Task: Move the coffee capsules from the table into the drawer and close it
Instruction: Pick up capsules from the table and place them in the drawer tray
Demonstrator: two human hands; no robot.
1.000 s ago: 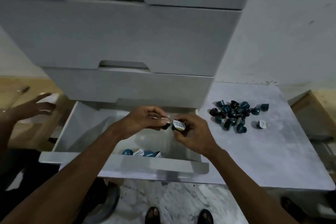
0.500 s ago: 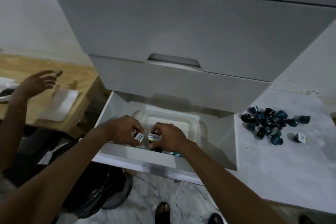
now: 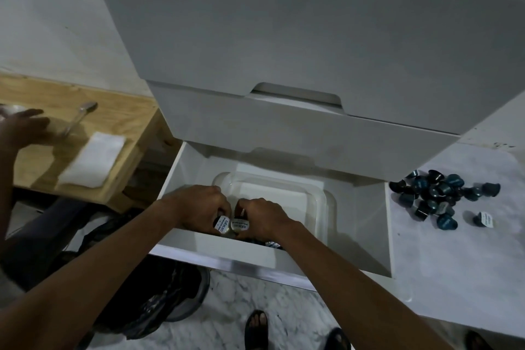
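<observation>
Nearest to me, my two forearms reach forward over the white marble-veined floor, where my sandalled feet (image 3: 256,327) show at the bottom edge. My left hand (image 3: 199,206) is curled tight around a dark coffee capsule with a white foil lid (image 3: 221,224), lid facing up toward me. My right hand (image 3: 262,217) is closed the same way on a second dark capsule with a white printed lid (image 3: 240,225). The two capsules sit just beside each other, nearly touching, low inside the front of the open white bottom drawer (image 3: 216,244). Just right of my right wrist, a few more capsules lie against the drawer's front wall, mostly hidden; one white lid (image 3: 272,244) peeks out. Further in, a clear plastic tray (image 3: 318,202) rests on the drawer floor.

To the right, on the white marble-look tabletop (image 3: 460,264), a heap of dark blue and teal capsules (image 3: 434,196) is clustered near the cabinet, with one lone capsule (image 3: 484,219) lying on its side just beside the heap, white lid toward the table's edge.

To the left, another person's blurred hand (image 3: 24,129) hovers, fingers spread, over a light wooden bench (image 3: 133,133) holding a folded white cloth (image 3: 92,159) and a metal utensil (image 3: 81,113).

Farthest up, the closed grey-white drawer fronts (image 3: 284,37) of the cabinet rise above the open one.
</observation>
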